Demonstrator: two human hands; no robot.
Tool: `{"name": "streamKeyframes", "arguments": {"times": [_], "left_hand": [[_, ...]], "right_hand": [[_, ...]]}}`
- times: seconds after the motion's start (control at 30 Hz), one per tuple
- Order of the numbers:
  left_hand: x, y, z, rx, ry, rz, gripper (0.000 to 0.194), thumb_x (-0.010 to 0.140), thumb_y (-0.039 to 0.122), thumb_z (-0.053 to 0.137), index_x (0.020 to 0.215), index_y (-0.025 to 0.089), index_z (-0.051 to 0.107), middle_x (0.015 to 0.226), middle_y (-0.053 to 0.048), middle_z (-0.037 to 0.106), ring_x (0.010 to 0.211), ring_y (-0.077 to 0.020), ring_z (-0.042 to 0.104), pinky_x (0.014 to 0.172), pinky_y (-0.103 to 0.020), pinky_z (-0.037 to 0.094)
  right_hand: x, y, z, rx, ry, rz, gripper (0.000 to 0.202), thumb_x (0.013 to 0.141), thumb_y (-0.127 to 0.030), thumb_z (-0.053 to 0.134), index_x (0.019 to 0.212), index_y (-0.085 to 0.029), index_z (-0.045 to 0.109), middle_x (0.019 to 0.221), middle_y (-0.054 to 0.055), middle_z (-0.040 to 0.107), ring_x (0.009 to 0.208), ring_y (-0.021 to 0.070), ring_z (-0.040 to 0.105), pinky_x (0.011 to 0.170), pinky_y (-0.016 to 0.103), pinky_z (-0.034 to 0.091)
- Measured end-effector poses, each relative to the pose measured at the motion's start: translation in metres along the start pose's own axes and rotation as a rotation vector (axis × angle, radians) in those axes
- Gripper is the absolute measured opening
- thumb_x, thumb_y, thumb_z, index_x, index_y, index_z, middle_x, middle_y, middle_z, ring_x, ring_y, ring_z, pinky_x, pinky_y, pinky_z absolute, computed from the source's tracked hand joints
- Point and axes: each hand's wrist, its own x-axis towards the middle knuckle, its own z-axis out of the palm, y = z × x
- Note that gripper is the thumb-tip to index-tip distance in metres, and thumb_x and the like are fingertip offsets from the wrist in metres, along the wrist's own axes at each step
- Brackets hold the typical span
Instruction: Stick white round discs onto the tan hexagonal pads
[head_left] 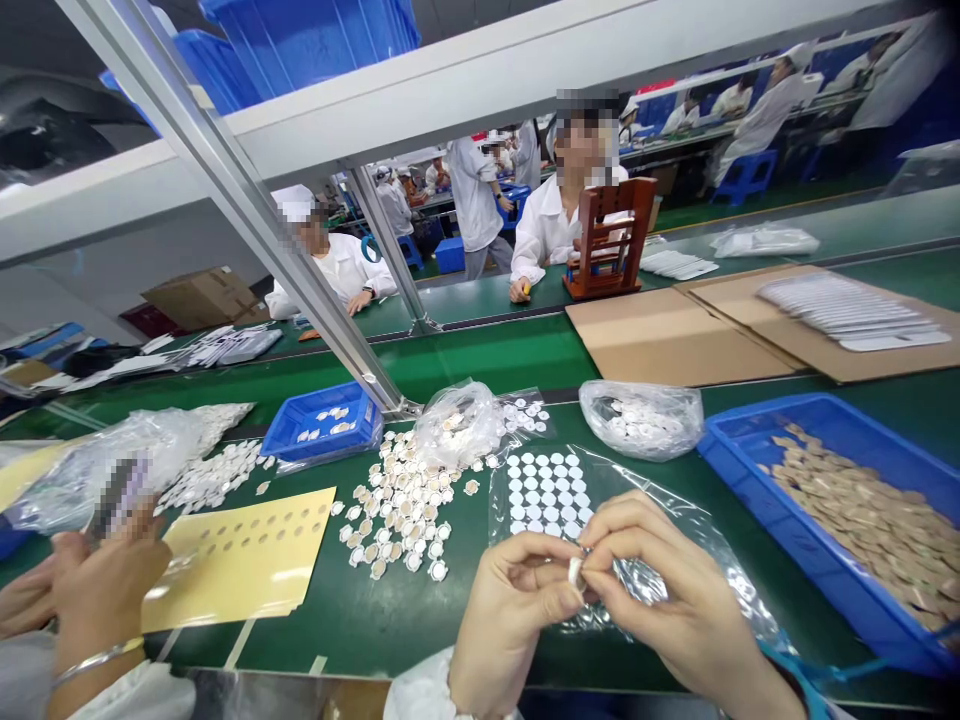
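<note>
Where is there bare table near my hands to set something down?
The widest near patch is green table between the yellow sheet and your left hand, below the loose white pieces. A narrower strip runs between the clear plastic and the right-hand blue bin. It's crowded behind your hands, and left, around the co-worker's hands.

Looks forward and down from the wearer's head, across the green surface (360, 620) and toward its far side. Takes in the left hand (514, 595) and the right hand (667, 575) from close up, low in the view and right of centre. Reaches under the white shelf (420, 105) into the room, much farther off. Shows the shelf on a slant, higher at the right. Spans widely, from a neighbouring person's hands (105, 575) at the left to the blue tray (787, 540) at the right.
</note>
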Motion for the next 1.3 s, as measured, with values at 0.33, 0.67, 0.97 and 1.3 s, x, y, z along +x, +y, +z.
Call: {"name": "streamKeyframes", "arguments": {"times": [0.33, 0.67, 0.97, 1.3], "left_hand": [[0.001, 0.002, 0.008, -0.025, -0.022, 0.044, 0.02, 0.062, 0.015, 0.081, 0.08, 0.018, 0.074, 0.072, -0.001, 0.074, 0.066, -0.008, 0.066, 0.069, -0.016, 0.05], [-0.001, -0.002, 0.01, -0.031, 0.022, 0.013, 0.02, 0.061, 0.018, 0.083, 0.079, 0.017, 0.073, 0.067, -0.001, 0.072, 0.063, -0.0078, 0.064, 0.065, -0.016, 0.048], [0.0, -0.004, 0.008, -0.062, 0.022, 0.013, 0.02, 0.062, 0.016, 0.082, 0.08, 0.017, 0.074, 0.071, -0.001, 0.073, 0.067, -0.009, 0.066, 0.073, -0.02, 0.051], [0.006, -0.006, 0.002, -0.163, 0.172, -0.015, 0.02, 0.067, 0.02, 0.079, 0.083, 0.015, 0.069, 0.077, -0.004, 0.074, 0.076, -0.0135, 0.069, 0.076, -0.023, 0.054]], "right_hand": [[-0.006, 0.0, -0.004, -0.095, 0.095, -0.053, 0.011, 0.081, -0.009, 0.061, 0.084, -0.019, 0.06, 0.085, 0.002, 0.062, 0.085, 0.0136, 0.056, 0.087, 0.033, 0.045], [0.0, -0.001, -0.005, -0.092, 0.03, -0.039, 0.013, 0.08, -0.009, 0.058, 0.078, -0.021, 0.055, 0.08, 0.001, 0.062, 0.079, 0.0143, 0.057, 0.081, 0.034, 0.049], [-0.007, 0.003, -0.007, -0.138, 0.066, -0.036, 0.009, 0.082, -0.012, 0.06, 0.083, -0.021, 0.06, 0.087, 0.003, 0.063, 0.085, 0.0154, 0.058, 0.084, 0.037, 0.048], [-0.008, -0.006, -0.003, -0.092, 0.043, -0.076, 0.014, 0.077, -0.007, 0.058, 0.075, -0.021, 0.053, 0.078, 0.001, 0.062, 0.078, 0.0148, 0.058, 0.076, 0.033, 0.051]]}}
